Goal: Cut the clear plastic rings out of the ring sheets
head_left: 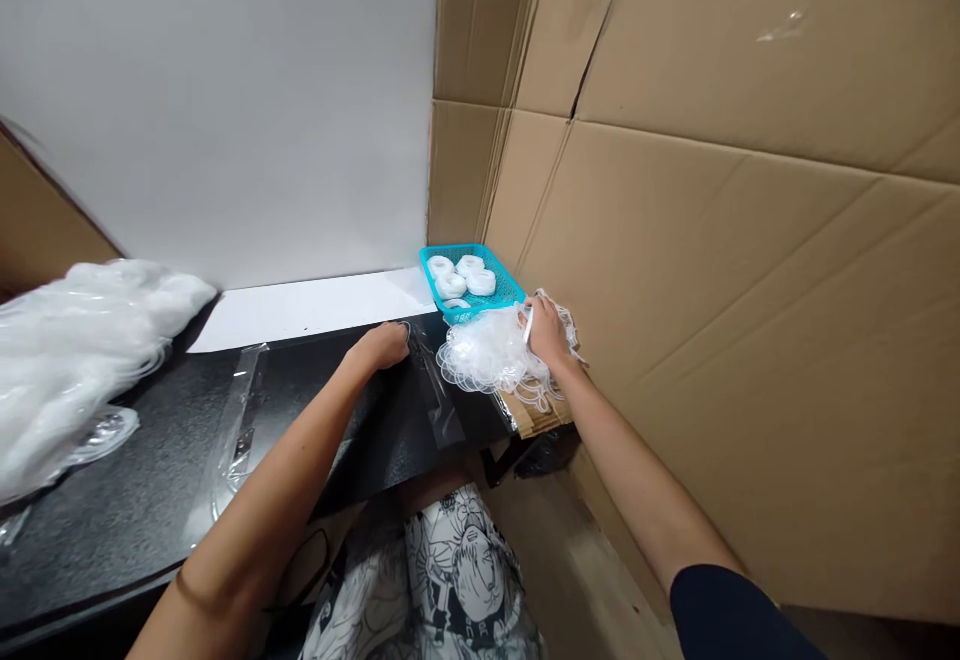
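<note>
My left hand (pixel 386 345) is closed just over the black tabletop (pixel 405 430). A thin pale loop shows at its fingertips; what it belongs to is hidden. At the table's right end, my right hand (pixel 547 330) reaches into a heap of clear plastic pieces with looped edges (pixel 484 352). A narrow white strip (pixel 528 324) sticks out between its bent thumb and fingers. Just behind the heap stands a turquoise basket (pixel 512 287), holding several white rolls (pixel 481 283).
Large white plastic bundles (pixel 82 340) lie on the left of the table. A white sheet (pixel 315 308) runs along the back wall. Clear tape strips (pixel 244 400) cross the tabletop. Cardboard panels (pixel 712 270) rise close on the right; folded cardboard (pixel 534 415) sits under the heap.
</note>
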